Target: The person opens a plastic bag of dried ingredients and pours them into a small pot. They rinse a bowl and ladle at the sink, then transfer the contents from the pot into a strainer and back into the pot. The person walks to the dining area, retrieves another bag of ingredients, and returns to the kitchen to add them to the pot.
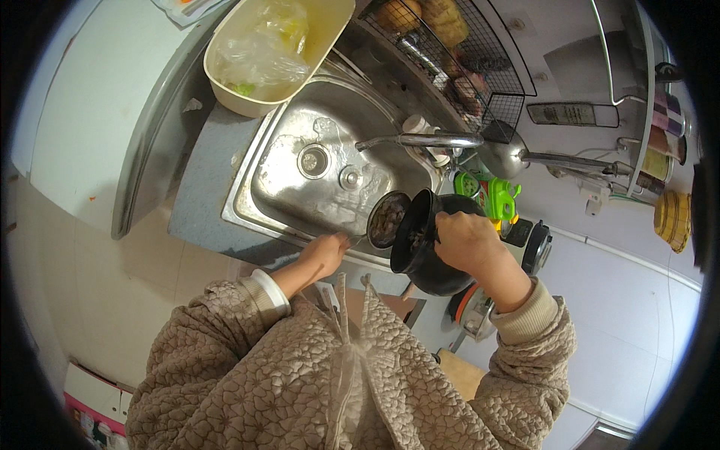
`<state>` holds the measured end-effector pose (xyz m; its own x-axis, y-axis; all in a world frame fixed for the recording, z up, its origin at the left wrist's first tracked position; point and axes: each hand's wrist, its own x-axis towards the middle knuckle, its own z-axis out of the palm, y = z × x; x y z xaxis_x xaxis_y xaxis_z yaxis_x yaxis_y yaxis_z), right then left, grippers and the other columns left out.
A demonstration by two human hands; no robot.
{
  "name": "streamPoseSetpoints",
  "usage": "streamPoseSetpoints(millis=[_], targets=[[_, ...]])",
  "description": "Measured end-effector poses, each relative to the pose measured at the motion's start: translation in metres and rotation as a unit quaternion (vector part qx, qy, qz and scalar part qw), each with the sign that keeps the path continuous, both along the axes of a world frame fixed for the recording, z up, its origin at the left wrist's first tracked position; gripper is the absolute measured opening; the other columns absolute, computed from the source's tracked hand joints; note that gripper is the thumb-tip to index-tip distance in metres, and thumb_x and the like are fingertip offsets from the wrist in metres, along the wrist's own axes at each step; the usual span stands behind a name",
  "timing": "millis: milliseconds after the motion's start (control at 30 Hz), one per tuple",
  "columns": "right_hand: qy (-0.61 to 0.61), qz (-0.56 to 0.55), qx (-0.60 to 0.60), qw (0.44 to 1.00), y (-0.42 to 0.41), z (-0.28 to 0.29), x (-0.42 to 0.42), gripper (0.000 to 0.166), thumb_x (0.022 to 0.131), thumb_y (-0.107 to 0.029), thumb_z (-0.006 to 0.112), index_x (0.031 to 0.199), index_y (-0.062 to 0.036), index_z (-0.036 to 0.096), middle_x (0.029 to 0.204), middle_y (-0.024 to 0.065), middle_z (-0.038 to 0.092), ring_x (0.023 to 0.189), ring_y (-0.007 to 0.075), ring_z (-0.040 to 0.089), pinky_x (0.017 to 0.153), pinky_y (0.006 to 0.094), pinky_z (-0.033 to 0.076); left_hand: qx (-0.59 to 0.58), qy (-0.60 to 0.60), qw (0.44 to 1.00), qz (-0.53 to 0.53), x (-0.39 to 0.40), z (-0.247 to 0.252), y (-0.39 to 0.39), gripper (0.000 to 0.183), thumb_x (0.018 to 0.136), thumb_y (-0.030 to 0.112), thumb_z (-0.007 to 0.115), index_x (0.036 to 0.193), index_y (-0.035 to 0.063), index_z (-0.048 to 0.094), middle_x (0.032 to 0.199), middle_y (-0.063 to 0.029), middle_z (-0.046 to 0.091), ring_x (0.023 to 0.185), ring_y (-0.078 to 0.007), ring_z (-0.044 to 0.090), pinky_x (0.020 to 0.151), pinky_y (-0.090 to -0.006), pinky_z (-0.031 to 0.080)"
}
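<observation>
My left hand (326, 252) grips the thin handle of what looks like a round strainer (373, 232) over the near right corner of the stainless steel sink (287, 191). Dark, lumpy pieces of food (389, 218) lie in its bowl. My right hand (468, 236) holds a dark, round-bellied pot (436, 275) at its upper side. The pot is tipped left, its mouth close beside the strainer. A few pieces show inside the pot; the rest of its inside is dark. Wet patches shine on the sink floor around the drain (314, 161).
A chrome faucet (427, 140) reaches over the sink from the right. At the far left corner stands a cream plastic bin (242, 104) holding plastic bags. A green bottle (499, 197) and a ladle (503, 149) are right of the sink; a wire basket (484, 73) sits behind.
</observation>
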<state>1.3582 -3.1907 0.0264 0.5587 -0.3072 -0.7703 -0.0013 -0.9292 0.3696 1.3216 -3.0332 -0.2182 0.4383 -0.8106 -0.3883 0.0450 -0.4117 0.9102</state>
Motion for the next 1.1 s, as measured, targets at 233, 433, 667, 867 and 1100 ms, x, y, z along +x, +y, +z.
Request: streamPoseSetpoints(millis=[233,433,667,867,1100], targets=[[-0.029,0.01,0.012,0.999,0.002,0.009,0.0,0.015,0.073,-0.011,0.049,0.081,-0.0023,0.058,0.072,0.0167,0.063,0.069,0.0314,0.064,0.061,0.0376,0.052,-0.006,0.003,1.0,-0.005,-0.002,-0.007,-0.002,0.022,0.087,0.017,0.043,0.092,0.0,0.056,0.087,-0.0219,0.06,0.081,-0.0386,0.058,0.068,-0.0442,0.045],[-0.057,0.038,0.03,0.997,0.008,0.005,-0.02,0.013,0.074,-0.011,0.049,0.078,-0.0026,0.058,0.067,0.0166,0.063,0.061,0.0311,0.063,0.053,0.0388,0.051,0.024,0.064,0.997,-0.032,-0.001,-0.004,0.007,0.028,0.088,0.023,0.041,0.092,-0.0003,0.057,0.089,-0.0236,0.059,0.084,-0.0418,0.055,0.071,-0.047,0.043],[-0.055,0.044,0.004,0.998,0.015,0.005,-0.009,0.011,0.074,-0.011,0.048,0.078,-0.0038,0.056,0.069,0.0159,0.063,0.063,0.0288,0.064,0.054,0.036,0.051,0.038,0.019,0.999,-0.022,0.008,-0.008,0.002,0.021,0.085,0.016,0.043,0.092,0.0006,0.056,0.082,-0.0209,0.059,0.079,-0.0383,0.057,0.065,-0.0437,0.043],[-0.033,0.051,0.0,0.998,-0.008,-0.031,-0.006,0.015,0.073,-0.012,0.05,0.083,-0.0028,0.057,0.07,0.0156,0.064,0.064,0.0294,0.065,0.056,0.0367,0.052,0.006,-0.018,0.998,-0.056,0.01,-0.003,-0.002,0.024,0.089,0.02,0.042,0.091,-0.0011,0.054,0.079,-0.0232,0.059,0.075,-0.0415,0.056,0.064,-0.048,0.042],[-0.018,0.035,0.007,0.999,0.012,-0.016,0.016,0.017,0.073,-0.012,0.049,0.081,-0.002,0.061,0.074,0.0169,0.064,0.067,0.0296,0.065,0.059,0.0363,0.052,0.031,0.042,0.998,-0.043,0.003,-0.015,-0.016,0.018,0.085,0.015,0.047,0.089,-0.0015,0.054,0.079,-0.0237,0.058,0.075,-0.0398,0.057,0.063,-0.0469,0.043]])
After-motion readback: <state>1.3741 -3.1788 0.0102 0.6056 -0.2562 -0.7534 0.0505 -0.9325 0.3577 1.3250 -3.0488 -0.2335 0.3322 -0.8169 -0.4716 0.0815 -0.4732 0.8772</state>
